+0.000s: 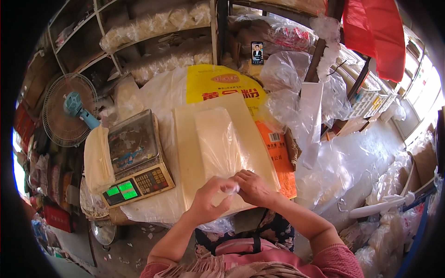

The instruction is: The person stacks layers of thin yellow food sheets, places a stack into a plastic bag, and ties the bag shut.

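A long clear plastic bag (215,134) with pale, flat contents lies lengthwise on a cream board (185,153). At the bag's near end my right hand (252,187) is closed on the plastic, its fingers bent together. Beside it my left hand (211,197) curves with thumb and fingers apart. Its fingertips touch a whitish bit of plastic between the hands. To the left stands a weighing scale (134,153) with a lit green display. A folded stack of cream sheets (98,160) hangs over the scale's left side.
A fan (69,109) stands at the left, near shelves of bagged goods (157,28). A yellow printed sack (222,81) and an orange one (278,157) lie under the board. A phone (257,53) is propped at the back. Loose clear plastic (324,171) covers the right side.
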`<action>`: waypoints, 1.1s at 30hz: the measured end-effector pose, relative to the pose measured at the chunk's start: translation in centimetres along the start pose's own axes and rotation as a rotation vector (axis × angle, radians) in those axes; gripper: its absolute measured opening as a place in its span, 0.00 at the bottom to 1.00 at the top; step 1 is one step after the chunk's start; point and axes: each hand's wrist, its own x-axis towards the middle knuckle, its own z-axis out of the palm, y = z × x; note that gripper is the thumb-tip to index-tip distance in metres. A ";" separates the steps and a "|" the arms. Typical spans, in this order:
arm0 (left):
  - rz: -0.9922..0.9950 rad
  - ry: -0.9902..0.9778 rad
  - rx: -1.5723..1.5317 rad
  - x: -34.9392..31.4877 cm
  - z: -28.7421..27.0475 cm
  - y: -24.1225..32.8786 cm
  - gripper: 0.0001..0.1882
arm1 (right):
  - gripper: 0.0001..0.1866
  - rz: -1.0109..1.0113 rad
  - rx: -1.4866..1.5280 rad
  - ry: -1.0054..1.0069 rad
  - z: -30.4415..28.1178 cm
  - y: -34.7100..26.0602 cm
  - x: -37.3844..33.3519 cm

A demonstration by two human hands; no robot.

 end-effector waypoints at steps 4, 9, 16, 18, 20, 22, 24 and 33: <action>0.124 0.177 0.442 0.5 0.0 -4.5 0.09 | 0.11 0.001 0.047 0.031 0.1 0.1 0.1; -0.170 0.087 0.394 0.7 0.0 -5.2 0.04 | 0.09 0.544 0.622 0.121 -0.7 -1.4 0.1; -0.188 -0.014 0.377 1.3 -0.4 -5.3 0.05 | 0.07 -0.091 -0.301 0.155 -1.3 -0.6 -0.1; -0.085 -0.056 0.416 1.2 -0.6 -5.9 0.06 | 0.06 -0.093 -0.320 0.103 -1.5 -0.4 -0.4; -0.055 -0.059 0.394 1.3 -0.4 -5.8 0.05 | 0.07 0.288 0.128 -0.175 -1.6 -0.7 -0.5; -0.026 -0.064 0.371 1.1 -0.3 -6.1 0.06 | 0.08 0.470 0.347 -0.266 -2.2 -1.6 0.0; 0.044 -0.077 0.426 0.9 -0.2 -6.7 0.05 | 0.08 0.644 0.566 -0.354 -2.1 -2.0 0.2; 0.293 0.041 0.729 1.3 2.1 -4.6 0.23 | 0.07 0.572 0.547 0.354 -5.9 5.8 -3.9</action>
